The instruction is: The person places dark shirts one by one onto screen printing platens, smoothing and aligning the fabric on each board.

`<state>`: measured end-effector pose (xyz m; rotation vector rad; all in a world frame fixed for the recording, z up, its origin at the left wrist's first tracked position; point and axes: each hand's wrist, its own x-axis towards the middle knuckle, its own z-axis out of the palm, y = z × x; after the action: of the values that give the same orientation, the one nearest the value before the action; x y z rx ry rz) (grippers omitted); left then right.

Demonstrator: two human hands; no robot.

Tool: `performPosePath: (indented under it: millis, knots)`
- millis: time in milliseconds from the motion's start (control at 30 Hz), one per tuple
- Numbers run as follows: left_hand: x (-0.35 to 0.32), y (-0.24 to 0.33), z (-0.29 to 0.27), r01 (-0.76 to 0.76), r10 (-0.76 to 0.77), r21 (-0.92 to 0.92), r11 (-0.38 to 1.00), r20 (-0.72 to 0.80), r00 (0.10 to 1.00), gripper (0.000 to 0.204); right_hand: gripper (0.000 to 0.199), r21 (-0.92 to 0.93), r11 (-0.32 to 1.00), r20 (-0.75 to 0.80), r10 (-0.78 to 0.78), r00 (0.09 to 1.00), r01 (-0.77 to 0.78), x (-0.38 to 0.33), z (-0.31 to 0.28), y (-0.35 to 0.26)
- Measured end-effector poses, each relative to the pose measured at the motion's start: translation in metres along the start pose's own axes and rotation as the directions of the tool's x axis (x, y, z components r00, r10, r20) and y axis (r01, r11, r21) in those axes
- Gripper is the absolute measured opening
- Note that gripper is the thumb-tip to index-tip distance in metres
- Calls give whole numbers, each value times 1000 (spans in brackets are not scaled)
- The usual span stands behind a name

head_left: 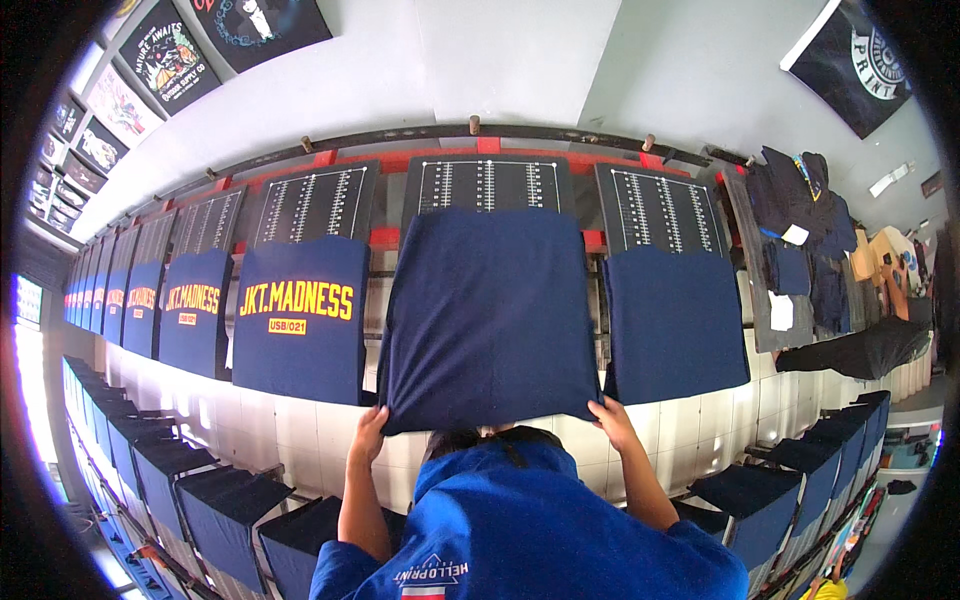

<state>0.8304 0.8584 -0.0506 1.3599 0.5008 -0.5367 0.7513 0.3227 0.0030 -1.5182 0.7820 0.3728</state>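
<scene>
We apparently pinch a plain navy cloth garment (488,310), left hand (371,426) at seven, right hand (611,420) at five, yellow lettering (298,303) marking its navy nine-o'clock neighbour (298,365).

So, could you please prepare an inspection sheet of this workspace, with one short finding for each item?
Surface: row of dark boards with white scales.
Job's things: plain cloth over the middle board; printed cloths to its left.
Clutter: dark garments bunched at far right.
Hands: left hand and right hand grip the plain cloth near its lower corners.
Cables: nothing clearly seen.
Surroundings: pale wall, posters.
</scene>
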Motion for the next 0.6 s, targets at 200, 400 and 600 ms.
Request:
performPosePath:
  millis: [200, 400, 600]
  knots:
    - [-46, -1, -12, 222, -248, 606, 764, -42, 968, 37, 32, -475, 877, 19, 91, 996, -71, -24, -43, 64]
    - [15, -14, -25, -200, -3, 977, -71, 200, 980, 35, 49, -842, 421, 325, -100, 940, 336, 25, -57, 26]
    - [119, 216, 185, -550, 704, 796, 251, 241, 669, 13, 34, -642, 561, 20, -669, 743, 522, 130, 53, -205]
